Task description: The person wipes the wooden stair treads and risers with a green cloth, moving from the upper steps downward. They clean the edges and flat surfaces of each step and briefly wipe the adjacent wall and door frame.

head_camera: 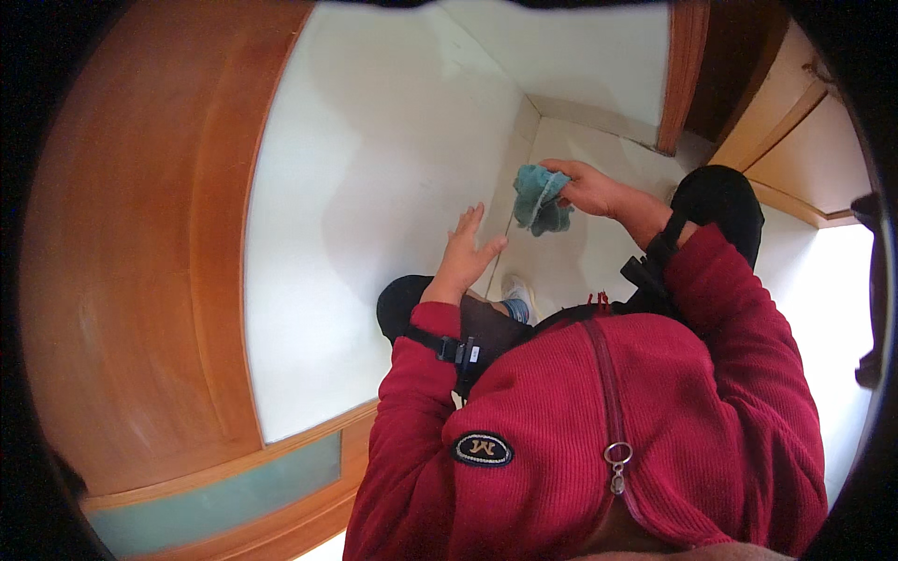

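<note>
In my right hand (pixel 591 188) is a bunched blue-green cloth (pixel 540 200), gripped at its upper right edge and hanging over the floor near the wall corner. My left hand (pixel 466 254) is raised to the lower left of the cloth, its fingers apart and nothing in it. Beside it on the left is the white wall (pixel 379 175); I cannot tell whether the fingers touch it. Black straps with small fittings are around both forearms.
A wooden panel (pixel 140 245) stands at the left. Pale floor (pixel 596 238) lies between my bent knees, with a shoe (pixel 518 294) on it. A wooden door frame (pixel 682 84) rises at the top right, beside a light wooden cabinet (pixel 807 154).
</note>
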`<state>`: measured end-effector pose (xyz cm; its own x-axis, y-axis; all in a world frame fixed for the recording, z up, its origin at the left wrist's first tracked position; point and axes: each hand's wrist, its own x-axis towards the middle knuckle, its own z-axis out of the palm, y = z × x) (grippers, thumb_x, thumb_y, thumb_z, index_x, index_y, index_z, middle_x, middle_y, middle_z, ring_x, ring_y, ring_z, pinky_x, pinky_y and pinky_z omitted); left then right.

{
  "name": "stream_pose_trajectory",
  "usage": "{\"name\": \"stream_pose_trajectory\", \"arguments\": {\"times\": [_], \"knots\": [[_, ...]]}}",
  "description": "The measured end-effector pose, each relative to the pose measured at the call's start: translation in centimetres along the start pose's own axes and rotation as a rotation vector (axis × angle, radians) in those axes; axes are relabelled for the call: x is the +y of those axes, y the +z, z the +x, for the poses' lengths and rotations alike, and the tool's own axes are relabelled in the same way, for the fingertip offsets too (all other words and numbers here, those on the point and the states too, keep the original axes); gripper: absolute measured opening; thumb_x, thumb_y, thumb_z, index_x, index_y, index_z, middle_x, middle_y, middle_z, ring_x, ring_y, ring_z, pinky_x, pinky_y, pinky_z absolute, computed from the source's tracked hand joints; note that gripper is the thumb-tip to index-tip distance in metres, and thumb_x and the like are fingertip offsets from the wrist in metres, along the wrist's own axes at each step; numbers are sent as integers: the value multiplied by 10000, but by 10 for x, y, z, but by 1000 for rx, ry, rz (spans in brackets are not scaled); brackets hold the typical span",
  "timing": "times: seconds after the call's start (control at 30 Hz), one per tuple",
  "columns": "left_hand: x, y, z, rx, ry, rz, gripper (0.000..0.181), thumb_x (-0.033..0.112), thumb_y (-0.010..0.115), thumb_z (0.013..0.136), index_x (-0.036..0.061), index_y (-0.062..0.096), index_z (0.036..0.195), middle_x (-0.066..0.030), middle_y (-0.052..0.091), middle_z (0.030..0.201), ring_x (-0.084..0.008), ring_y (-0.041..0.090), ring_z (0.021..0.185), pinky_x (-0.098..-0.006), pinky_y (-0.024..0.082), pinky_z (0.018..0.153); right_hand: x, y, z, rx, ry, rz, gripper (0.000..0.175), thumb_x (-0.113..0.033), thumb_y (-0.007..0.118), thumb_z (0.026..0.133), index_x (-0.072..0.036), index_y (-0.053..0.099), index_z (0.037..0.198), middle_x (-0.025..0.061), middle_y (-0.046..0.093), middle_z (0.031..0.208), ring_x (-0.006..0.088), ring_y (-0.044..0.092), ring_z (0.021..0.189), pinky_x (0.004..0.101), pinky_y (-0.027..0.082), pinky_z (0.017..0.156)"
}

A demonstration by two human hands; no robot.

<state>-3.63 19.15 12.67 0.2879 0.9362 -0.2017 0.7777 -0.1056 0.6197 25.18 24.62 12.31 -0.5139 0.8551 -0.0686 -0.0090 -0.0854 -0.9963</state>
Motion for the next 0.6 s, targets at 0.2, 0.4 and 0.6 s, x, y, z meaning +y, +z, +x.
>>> {"name": "stream_pose_trajectory", "arguments": {"times": [0.2,0.4,0.6], "knots": [[48,20,4,-170,-174,-1022,871,386,725,853,90,240,1513,-182,411,1442,-289,420,1323,-468,323,1098,10,2,8,-155,-202,-65,267,-166,541,917,-33,624,1133,95,677,1000,167,613,909,328,504,804],[75,51,16,-103,-240,-1347,551,278,699,898,74,445,1342,-75,581,1172,-178,588,1043,-348,492,903,10,4,9,-213,-127,-135,137,-76,585,871,-32,647,984,67,683,904,154,607,861,324,495,785],[79,20,21,290,-108,-934,438,66,703,832,43,513,1226,-71,607,1084,-161,591,1016,-333,497,887,-17,13,0,-148,-313,141,440,-62,654,857,-78,539,1282,89,635,1121,185,597,1002,327,504,870]]}}
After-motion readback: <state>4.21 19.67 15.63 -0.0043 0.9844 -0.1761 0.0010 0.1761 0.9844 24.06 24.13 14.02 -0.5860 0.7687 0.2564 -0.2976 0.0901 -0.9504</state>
